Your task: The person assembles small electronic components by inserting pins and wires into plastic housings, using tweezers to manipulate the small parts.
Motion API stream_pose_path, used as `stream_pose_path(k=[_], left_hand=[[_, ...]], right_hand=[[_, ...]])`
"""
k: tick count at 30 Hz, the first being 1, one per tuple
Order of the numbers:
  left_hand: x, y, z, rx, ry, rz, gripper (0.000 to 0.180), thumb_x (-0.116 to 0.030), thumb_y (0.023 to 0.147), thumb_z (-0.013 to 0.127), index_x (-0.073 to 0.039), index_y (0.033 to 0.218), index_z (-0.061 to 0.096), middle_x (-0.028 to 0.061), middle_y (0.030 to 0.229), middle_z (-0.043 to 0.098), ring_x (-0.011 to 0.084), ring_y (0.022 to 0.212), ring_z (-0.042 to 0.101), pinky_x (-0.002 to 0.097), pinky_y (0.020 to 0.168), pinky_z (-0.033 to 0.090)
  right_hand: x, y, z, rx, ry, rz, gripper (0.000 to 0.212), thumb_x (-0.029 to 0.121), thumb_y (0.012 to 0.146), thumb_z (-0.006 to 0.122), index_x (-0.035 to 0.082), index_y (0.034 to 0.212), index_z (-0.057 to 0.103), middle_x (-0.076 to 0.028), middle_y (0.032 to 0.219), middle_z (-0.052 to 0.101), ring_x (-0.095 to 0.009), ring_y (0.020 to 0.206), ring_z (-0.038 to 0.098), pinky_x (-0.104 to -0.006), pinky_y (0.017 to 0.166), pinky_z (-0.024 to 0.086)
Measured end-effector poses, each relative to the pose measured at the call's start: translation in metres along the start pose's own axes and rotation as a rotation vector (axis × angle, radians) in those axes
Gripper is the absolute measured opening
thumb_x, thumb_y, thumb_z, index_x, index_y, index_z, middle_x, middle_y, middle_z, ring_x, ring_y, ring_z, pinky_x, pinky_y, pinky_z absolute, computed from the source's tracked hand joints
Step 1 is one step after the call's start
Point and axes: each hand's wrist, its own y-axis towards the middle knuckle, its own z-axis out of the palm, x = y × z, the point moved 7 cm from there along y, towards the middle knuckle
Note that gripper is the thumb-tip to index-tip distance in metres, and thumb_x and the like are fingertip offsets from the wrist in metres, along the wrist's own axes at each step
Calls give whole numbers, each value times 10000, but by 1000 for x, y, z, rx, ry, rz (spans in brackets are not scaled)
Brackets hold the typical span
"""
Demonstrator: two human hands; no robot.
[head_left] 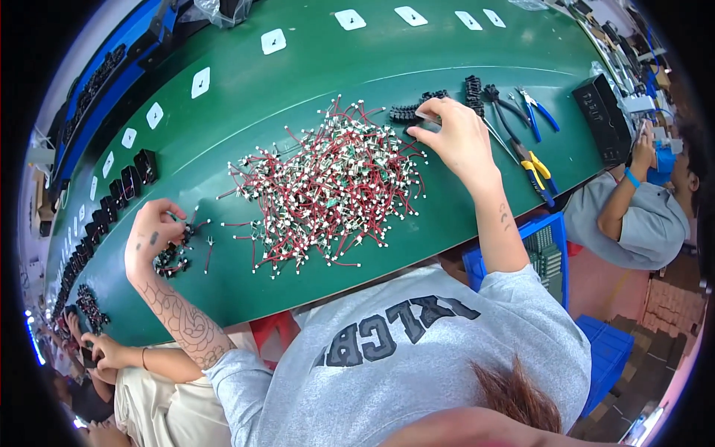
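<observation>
A large heap of small white connectors on short red wires (328, 190) lies in the middle of the green table (246, 89). My left hand (156, 227) is curled at the left, over a small cluster of dark wired parts (173, 262); whatever its fingers hold is hidden. My right hand (456, 138) hovers at the heap's far right edge, thumb and fingertips apart. Right beside its fingers are rows of small black parts (404, 113), and nothing shows clearly in its grasp. Another stack of black parts (473, 93) stands just beyond this hand.
Yellow-and-blue-handled pliers (538, 175), blue-handled cutters (542, 115) and a black box (602, 119) lie at the right. A row of black parts (112, 201) and white cards (201, 82) follows the far left. Co-workers sit at both sides; a blue crate (558, 223) stands below the edge.
</observation>
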Motion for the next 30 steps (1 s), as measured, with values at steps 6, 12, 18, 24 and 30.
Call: stream_pose_path(k=[6, 12, 18, 24, 30], left_hand=[[8, -25, -7, -251, 179, 34, 272, -19, 720, 634, 12, 988, 672, 52, 689, 617, 119, 539, 531, 248, 496, 428], [-110, -82, 6, -611, -37, 519, 305, -102, 833, 647, -5, 1122, 661, 70, 826, 667, 129, 658, 585, 212, 607, 459], [-225, -103, 51, -210, -804, 974, 318, -112, 898, 620, 15, 1189, 633, 131, 988, 700, 152, 855, 672, 211, 678, 527], [-225, -83, 36, -288, -1070, 1125, 272, -146, 934, 601, 11, 1155, 626, 129, 898, 706, 92, 607, 595, 126, 488, 447], [-208, -81, -3, -408, -1432, 1011, 296, -129, 957, 565, 46, 1195, 590, 154, 882, 699, 54, 482, 552, 94, 416, 426]], right_hand=[[-4, -8, 10, 9, 98, 59, 164, 93, 737, 704, 103, 900, 696, -24, 857, 673, -213, 714, 625, -322, 663, 482], [21, 1, -8, -19, 602, 27, 157, 39, 709, 748, 66, 855, 696, 5, 765, 664, -115, 598, 551, -242, 559, 425], [123, 23, -68, -152, 1074, -275, 154, 12, 712, 780, 34, 850, 715, 39, 661, 610, -33, 544, 427, -163, 509, 317], [125, 12, -104, -352, 920, -526, 158, -15, 744, 752, 36, 893, 738, 40, 659, 578, -44, 555, 409, -172, 518, 304], [-3, 3, -21, 125, 488, -99, 157, 50, 779, 720, 62, 933, 748, 5, 784, 608, -62, 615, 436, -194, 535, 330]])
